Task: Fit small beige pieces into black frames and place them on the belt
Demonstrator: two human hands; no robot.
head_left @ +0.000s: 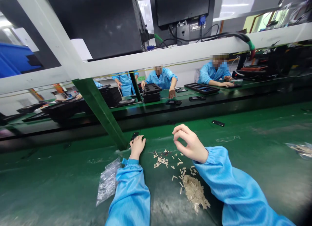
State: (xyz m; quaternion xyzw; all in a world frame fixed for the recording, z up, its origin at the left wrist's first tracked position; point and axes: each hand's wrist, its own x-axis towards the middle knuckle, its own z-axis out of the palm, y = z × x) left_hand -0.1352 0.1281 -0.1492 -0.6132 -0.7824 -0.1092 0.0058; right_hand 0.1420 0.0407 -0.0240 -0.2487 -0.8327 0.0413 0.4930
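Desk (243, 161) scene: left hand (137, 147) tight on small black part (134, 135), right hand (189, 144) half-curled, grip unclear, above tan slivers (193, 191).

The person wears long sleeves of bright light-blue, smooth, faintly shiny cloth; the left sleeve (131, 196) and the right sleeve (234, 190) are both loose and creased along their length. Each ends at the wrist in a gathered elastic cuff (128, 162) that puckers the fabric into small folds. The left hand (137, 147) and right hand (192, 144) are bare.
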